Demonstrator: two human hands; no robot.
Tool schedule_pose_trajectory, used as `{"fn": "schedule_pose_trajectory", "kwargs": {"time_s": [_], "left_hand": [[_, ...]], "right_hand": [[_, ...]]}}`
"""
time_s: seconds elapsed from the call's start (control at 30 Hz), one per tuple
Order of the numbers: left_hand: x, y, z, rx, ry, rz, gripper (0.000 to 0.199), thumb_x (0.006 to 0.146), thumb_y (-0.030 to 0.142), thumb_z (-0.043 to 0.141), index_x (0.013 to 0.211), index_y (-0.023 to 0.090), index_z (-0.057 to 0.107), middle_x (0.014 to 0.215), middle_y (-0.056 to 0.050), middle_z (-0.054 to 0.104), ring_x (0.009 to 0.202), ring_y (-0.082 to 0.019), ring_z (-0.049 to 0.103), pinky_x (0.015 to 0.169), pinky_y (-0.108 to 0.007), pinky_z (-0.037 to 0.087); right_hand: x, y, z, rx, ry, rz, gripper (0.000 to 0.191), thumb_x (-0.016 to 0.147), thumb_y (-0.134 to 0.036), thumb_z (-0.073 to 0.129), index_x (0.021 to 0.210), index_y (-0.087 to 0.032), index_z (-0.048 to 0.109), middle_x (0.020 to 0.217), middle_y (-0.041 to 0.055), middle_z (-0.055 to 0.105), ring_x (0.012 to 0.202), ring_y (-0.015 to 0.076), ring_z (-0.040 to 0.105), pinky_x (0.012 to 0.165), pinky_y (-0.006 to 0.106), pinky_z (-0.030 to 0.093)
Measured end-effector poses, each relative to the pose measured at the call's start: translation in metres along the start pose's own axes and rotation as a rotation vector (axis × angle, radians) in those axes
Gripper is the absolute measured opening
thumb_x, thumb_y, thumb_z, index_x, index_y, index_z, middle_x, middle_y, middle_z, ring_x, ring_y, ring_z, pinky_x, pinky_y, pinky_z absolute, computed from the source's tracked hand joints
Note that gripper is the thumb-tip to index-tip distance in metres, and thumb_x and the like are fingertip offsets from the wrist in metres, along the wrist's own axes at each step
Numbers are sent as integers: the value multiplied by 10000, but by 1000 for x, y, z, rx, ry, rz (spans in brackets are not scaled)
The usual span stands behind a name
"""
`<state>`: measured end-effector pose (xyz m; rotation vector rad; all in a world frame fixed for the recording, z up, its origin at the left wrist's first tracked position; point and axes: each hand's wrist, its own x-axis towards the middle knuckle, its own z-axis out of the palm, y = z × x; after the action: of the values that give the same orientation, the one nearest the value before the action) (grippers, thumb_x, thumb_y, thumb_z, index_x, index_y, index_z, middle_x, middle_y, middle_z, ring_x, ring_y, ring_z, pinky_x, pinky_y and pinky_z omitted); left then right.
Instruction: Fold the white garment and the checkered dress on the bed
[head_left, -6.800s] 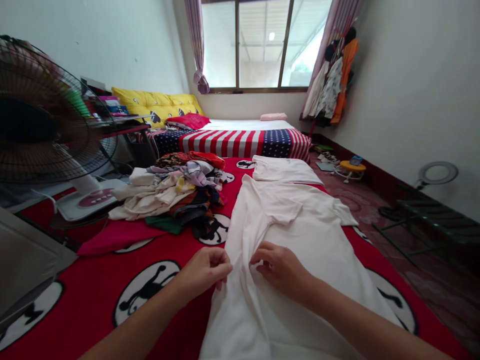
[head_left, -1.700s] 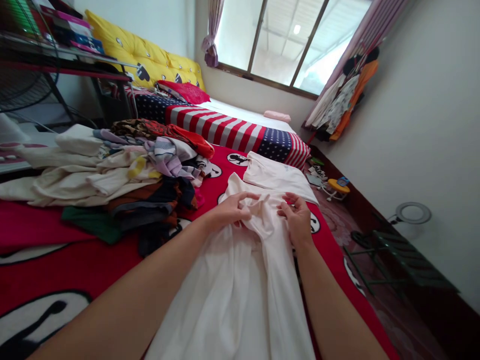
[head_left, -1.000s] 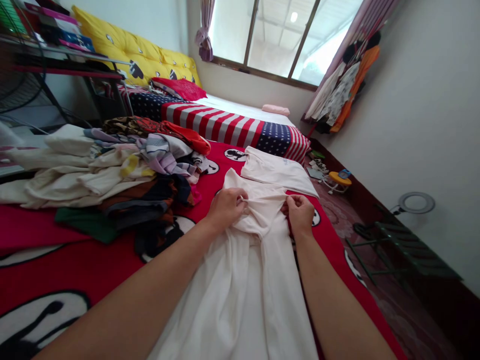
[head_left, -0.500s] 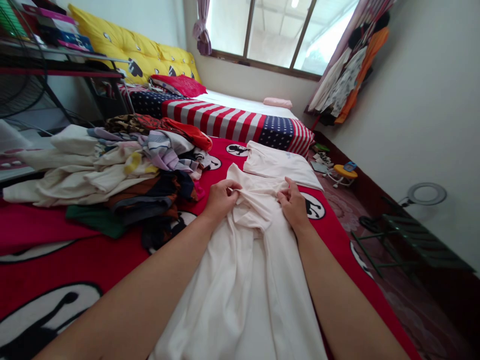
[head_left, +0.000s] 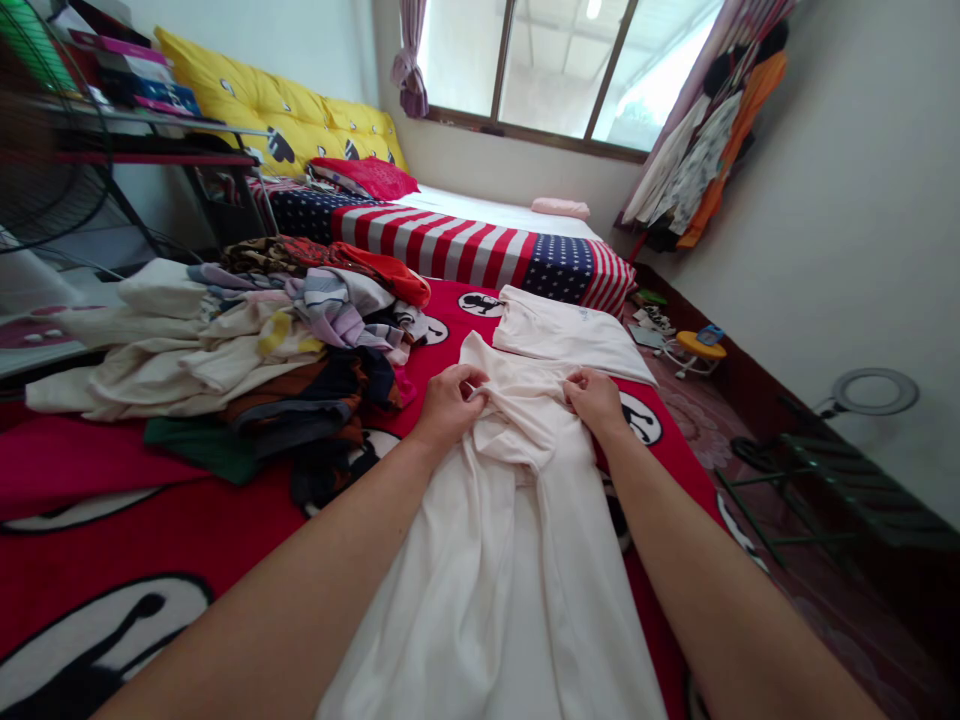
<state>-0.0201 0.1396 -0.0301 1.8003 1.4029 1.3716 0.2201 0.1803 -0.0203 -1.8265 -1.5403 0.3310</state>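
Note:
A long cream garment [head_left: 517, 560] lies stretched toward me over the red patterned blanket [head_left: 247, 540], with loose folds near its upper part. My left hand [head_left: 452, 400] pinches the cloth at the upper left of those folds. On the right side, my right hand [head_left: 596, 398] grips the garment's edge between thumb and fingers. Just beyond both hands lies a folded white shirt [head_left: 574, 335] with small blue lettering, close to the garment's far end.
A heap of mixed clothes [head_left: 225, 350] sits to the left. Farther back is a bed with a flag-patterned cover [head_left: 450, 240]. A fan [head_left: 52, 170] stands at the left; a green rack [head_left: 862, 490], ring light [head_left: 875, 391] and orange stool [head_left: 700, 346] are at the right.
My right hand's fingers have closed more tightly on the cloth edge. My left hand still pinches the garment. The whole view has shifted slightly.

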Motion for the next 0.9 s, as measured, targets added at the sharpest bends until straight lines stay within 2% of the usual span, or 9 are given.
{"fn": "schedule_pose_trajectory", "kwargs": {"time_s": [0.07, 0.17, 0.27, 0.37, 0.47, 0.6, 0.73, 0.83, 0.9], "left_hand": [[0, 1, -1, -16, 5, 5, 201, 689, 105, 608, 877, 154, 658, 812, -17, 645, 612, -96, 538, 586, -201, 443], [0, 1, -3, 9, 24, 56, 208, 683, 58, 571, 833, 164, 667, 794, -9, 629, 615, -97, 522, 584, -198, 431], [0, 0, -3, 73, 33, 115, 239, 668, 13, 525, 749, 176, 680, 758, -2, 610, 623, -103, 513, 598, -203, 424], [-1, -3, -2, 131, 41, 120, 271, 646, -12, 500, 677, 181, 686, 739, -3, 606, 650, -114, 532, 632, -214, 432], [-1, -6, -1, 164, 37, 123, 279, 643, -8, 498, 668, 184, 699, 742, -9, 618, 673, -125, 553, 647, -223, 435], [-1, -8, 0, 193, 5, 96, 282, 659, 15, 500, 697, 192, 717, 760, -13, 635, 690, -133, 567, 647, -227, 435], [-1, -9, 1, 212, -16, 57, 274, 668, 38, 509, 717, 196, 728, 782, -15, 654, 708, -138, 573, 652, -227, 438], [0, -9, 1, 217, -26, 49, 271, 668, 50, 515, 718, 200, 735, 780, -17, 665, 714, -143, 578, 659, -231, 439], [1, -8, 0, 210, -27, 46, 266, 665, 58, 519, 715, 201, 738, 766, -18, 668, 704, -144, 577, 656, -232, 438]], "right_hand": [[11, -3, -5, -8, 24, 36, 131, 652, -199, 545, 672, -156, 667, 498, 19, 615, 412, 141, 541, 466, 247, 422], [26, -4, -11, -19, 104, 72, 182, 678, -229, 522, 709, -141, 679, 554, 54, 646, 452, 154, 563, 477, 253, 433], [33, -2, -5, -115, 177, 73, 203, 682, -242, 537, 762, -146, 696, 679, 97, 691, 640, 211, 637, 593, 289, 475], [31, -2, 9, -337, 213, 81, 218, 719, -264, 544, 833, -168, 703, 822, 136, 712, 826, 278, 656, 697, 349, 483], [32, -8, 16, -483, 149, 116, 247, 781, -270, 516, 928, -168, 686, 917, 169, 703, 899, 309, 653, 721, 385, 482], [36, -23, 1, -594, -48, 99, 312, 812, -263, 522, 1073, -127, 626, 1055, 217, 666, 984, 338, 632, 757, 415, 474], [7, -34, -16, -648, -46, -33, 439, 790, -374, 597, 1150, -124, 563, 991, 218, 663, 942, 369, 632, 739, 434, 460], [-31, -31, -12, -638, -38, -204, 313, 880, -384, 486, 1095, -173, 569, 857, 161, 670, 824, 319, 655, 699, 397, 450], [-48, -28, -4, -649, -84, -231, 249, 912, -339, 431, 1052, -193, 577, 834, 143, 676, 781, 299, 661, 678, 378, 446]]}}
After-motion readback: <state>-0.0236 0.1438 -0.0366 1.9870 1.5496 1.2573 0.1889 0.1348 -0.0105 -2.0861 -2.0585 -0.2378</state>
